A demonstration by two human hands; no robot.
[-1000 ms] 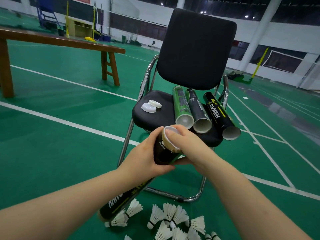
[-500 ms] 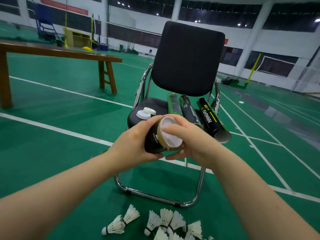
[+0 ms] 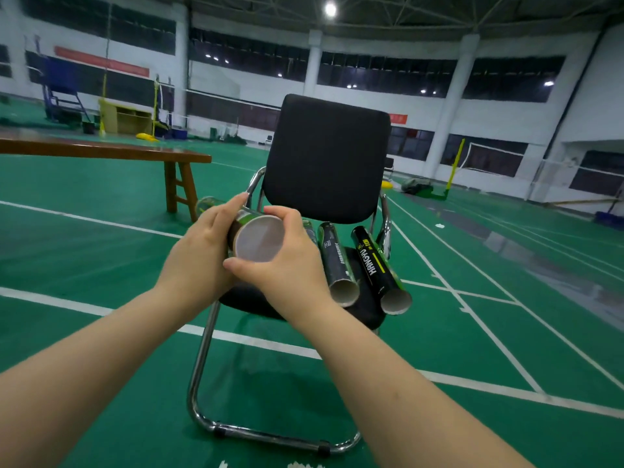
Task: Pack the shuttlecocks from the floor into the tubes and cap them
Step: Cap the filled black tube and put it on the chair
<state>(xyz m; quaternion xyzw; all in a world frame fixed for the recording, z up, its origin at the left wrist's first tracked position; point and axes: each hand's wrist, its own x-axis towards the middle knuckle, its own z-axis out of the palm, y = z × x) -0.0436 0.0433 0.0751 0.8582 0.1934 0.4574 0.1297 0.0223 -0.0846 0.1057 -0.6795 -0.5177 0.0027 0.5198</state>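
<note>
I hold a dark shuttlecock tube [image 3: 216, 206] nearly level in front of the chair, its capped end [image 3: 259, 238] facing me. My left hand [image 3: 196, 261] grips the tube's body from the left. My right hand [image 3: 283, 265] curls round the white cap, thumb below and fingers over the top. Two open dark tubes [image 3: 337, 261] [image 3: 380, 268] lie side by side on the black chair seat [image 3: 366, 312], and a third tube [image 3: 309, 229] is mostly hidden behind my right hand. Tips of white shuttlecocks [image 3: 300, 465] show at the bottom edge on the floor.
The black chair [image 3: 326, 157] on a chrome frame [image 3: 202, 359] stands right in front of me on the green court floor. A long wooden bench [image 3: 108, 152] stands to the left. Nets, posts and gear line the far walls.
The tube has swung up from pointing down at the floor to nearly level, cap toward me. My view has risen, so the shuttlecocks have dropped almost out of sight. Loose caps on the seat are hidden.
</note>
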